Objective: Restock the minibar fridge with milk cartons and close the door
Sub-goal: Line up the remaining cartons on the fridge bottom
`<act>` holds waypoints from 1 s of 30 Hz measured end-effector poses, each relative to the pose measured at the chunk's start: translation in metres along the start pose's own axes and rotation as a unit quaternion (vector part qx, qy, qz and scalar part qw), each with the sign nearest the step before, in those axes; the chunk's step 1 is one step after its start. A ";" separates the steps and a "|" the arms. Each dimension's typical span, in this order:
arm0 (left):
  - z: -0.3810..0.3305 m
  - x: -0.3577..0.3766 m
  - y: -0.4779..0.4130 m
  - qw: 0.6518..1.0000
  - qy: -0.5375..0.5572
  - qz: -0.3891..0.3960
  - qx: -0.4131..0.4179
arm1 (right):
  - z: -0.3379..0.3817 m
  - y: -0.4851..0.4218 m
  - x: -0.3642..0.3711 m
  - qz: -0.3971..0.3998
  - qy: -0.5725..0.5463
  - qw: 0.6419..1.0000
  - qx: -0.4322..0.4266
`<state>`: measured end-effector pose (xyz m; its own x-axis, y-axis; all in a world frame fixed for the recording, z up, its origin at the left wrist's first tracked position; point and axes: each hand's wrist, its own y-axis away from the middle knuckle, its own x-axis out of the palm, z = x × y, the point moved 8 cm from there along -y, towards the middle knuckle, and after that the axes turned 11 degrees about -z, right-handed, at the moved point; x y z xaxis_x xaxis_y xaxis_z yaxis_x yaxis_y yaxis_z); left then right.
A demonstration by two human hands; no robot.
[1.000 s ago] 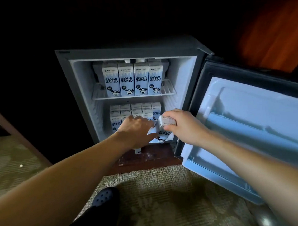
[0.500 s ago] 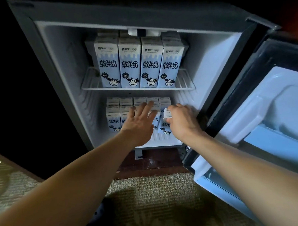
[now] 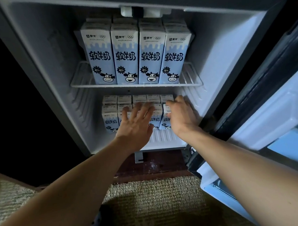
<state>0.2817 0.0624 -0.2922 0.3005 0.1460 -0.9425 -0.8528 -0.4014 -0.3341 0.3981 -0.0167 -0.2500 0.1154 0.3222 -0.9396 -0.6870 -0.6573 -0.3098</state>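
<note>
L hand (image 3: 136,126) lies flat, fingers straight & spread, pressing on the front-row milk cartons (image 3: 110,120) on the floor of the minibar fridge (image 3: 38,72), approx 6 o'clock of the cavity; it grips nothing. R hand (image 3: 182,116) has its fingers curled round the last carton (image 3: 165,123) at the row's 3 o'clock end, near the R wall. That carton looks slightly tilted, base toward its neighbour. Four tall cartons (image 3: 139,56) fill the wire shelf (image 3: 136,83) at 12 o'clock. The door (image 3: 279,112) stands wide open at 3 o'clock.

Risks, prob.: if let go while tilted, the last carton could tip fwd or wedge. A hard L-hand push may topple the row. Any carton left proud would block the door seal.
</note>
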 end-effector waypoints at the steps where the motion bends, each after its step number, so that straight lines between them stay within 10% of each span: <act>1: -0.001 0.000 0.001 1.000 -0.003 -0.001 0.003 | 0.000 0.000 0.002 0.002 -0.007 1.000 0.002; 30: -0.014 -0.028 0.034 0.991 -0.051 0.108 0.064 | 0.009 0.054 -0.048 0.029 -0.120 0.990 -0.065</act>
<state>0.2503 0.0317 -0.2773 0.0655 0.1626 -0.9845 -0.9414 -0.3170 -0.1150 0.3491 -0.0611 -0.2206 -0.1061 0.4239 -0.8995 -0.5867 -0.7570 -0.2875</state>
